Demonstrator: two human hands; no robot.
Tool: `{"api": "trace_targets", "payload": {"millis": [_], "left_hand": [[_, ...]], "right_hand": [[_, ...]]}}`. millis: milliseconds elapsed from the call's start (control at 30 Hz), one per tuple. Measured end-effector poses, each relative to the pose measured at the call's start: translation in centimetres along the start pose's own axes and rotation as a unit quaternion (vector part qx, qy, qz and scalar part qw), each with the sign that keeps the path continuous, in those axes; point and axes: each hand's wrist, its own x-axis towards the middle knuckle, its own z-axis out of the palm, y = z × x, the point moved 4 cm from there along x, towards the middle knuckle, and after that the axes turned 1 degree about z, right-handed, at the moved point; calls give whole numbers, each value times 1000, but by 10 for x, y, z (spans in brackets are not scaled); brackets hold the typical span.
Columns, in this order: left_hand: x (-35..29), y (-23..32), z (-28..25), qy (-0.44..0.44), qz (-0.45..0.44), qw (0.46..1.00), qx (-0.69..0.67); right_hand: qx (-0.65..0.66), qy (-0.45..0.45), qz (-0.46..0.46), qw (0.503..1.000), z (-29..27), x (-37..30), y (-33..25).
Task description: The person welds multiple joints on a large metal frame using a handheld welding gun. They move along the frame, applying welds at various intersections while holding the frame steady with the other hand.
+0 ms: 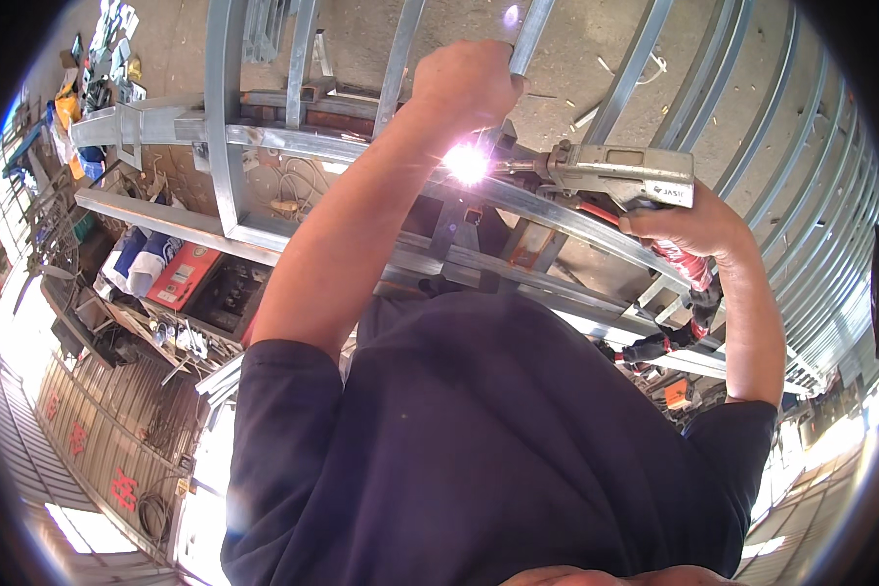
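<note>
Evidently, welding is unfinished: the right grip point(705, 227) clasps the torch point(623, 168), with the arc point(467, 164) lit left of that grip; the left grip point(467, 83) curls around a bar point(534, 34); glare hides any finished seam.

I've got the R hand point(701, 227) gripping a grey welding torch point(620, 171), w/ a bright arc point(467, 164) at its tip. L hand point(467, 83) is closed on a metal bar point(530, 41) just beyond the arc. I see parallel steel bars point(627, 73) upper R, a red box point(174, 278) on L, dark tee point(518, 439) at btm.
</note>
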Motion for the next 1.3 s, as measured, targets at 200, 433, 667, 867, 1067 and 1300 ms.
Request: {"api": "trace_targets", "payload": {"millis": [200,433,667,867,1067,1300], "left_hand": [[-2,2,-4,-5,0,1000,5],[2,-1,0,2,10,1000,4],[5,-4,1,-9,11,1000,5],[7,-8,2,-15,14,1000,-23],[8,-11,-3,14,21,1000,-10],[7,62,12,61,87,992,-71]], "right_hand": [[-8,5,-7,1000,-1,-1,1],[2,6,-5,1000,-3,-2,5],[-11,1,8,1000,-6,-2,10],[-9,2,11,1000,-6,-5,12],[-3,33,20,999,-14,-20,22],[40,52,46,997,-49,-54,63]]}}
